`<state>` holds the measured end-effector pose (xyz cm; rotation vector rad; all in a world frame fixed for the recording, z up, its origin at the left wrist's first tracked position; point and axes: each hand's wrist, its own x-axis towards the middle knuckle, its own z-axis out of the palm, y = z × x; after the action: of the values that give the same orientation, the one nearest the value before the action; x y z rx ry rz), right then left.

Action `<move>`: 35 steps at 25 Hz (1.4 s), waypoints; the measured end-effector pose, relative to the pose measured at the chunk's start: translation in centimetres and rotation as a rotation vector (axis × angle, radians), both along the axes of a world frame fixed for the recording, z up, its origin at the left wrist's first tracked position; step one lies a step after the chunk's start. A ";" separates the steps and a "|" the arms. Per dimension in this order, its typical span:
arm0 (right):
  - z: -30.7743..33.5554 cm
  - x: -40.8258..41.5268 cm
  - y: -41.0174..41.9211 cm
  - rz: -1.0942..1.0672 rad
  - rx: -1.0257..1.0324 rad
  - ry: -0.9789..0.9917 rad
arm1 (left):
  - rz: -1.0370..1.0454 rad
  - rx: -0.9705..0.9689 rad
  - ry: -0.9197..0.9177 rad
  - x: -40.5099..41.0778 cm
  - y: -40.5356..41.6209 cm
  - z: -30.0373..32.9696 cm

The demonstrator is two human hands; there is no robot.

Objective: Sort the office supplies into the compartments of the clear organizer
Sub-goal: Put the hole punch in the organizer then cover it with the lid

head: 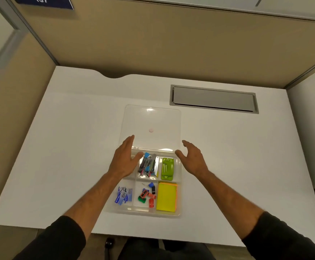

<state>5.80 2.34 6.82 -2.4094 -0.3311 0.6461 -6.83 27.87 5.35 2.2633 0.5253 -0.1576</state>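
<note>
We see the clear organizer (179, 199) lying on the white desk (59, 147), near its front edge, with its clear lid (151, 119) open and lying flat on the desk on the far side. In the far middle compartment lies a bundle of staplers (149, 166), metal with blue and pink parts; to its right a green hole punch (167, 168) fills its own compartment. In the near row, small blue packets (124, 197) lie in the left compartment, a handful of little sharpeners (147, 196) in blue, red, green and black sits in the middle one, and a yellow sticky note pad (166, 197) on an orange one takes the right. Our left hand (124, 160) covers the far left compartment, so we cannot tell what lies in it; its fingers are straight and together, holding nothing. Our right hand (192, 158) hovers at the far right corner of the organizer, fingers relaxed and thumb spread, gripping nothing. A grey hatch (214, 98) is set into the desk farther back.
</note>
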 end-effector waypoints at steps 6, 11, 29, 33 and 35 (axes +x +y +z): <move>-1.4 3.3 0.4 -0.035 -0.010 0.039 | 0.068 -0.005 0.054 2.6 2.0 -0.4; -2.9 5.9 1.9 -0.134 -0.020 0.110 | 0.061 -0.011 0.129 5.4 5.0 -2.3; -8.5 10.8 6.8 -0.326 -0.083 0.256 | 0.240 0.088 0.283 12.5 9.1 -7.4; -7.8 11.0 7.1 -0.378 -0.021 0.287 | 0.259 0.005 0.305 13.1 10.0 -7.1; -7.0 11.2 7.0 -0.398 0.009 0.273 | 0.269 -0.026 0.263 13.2 10.3 -6.6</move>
<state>16.98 9.32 -0.21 -2.2472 0.2536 0.7687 6.40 38.21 -1.25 2.1336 0.9541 -0.3260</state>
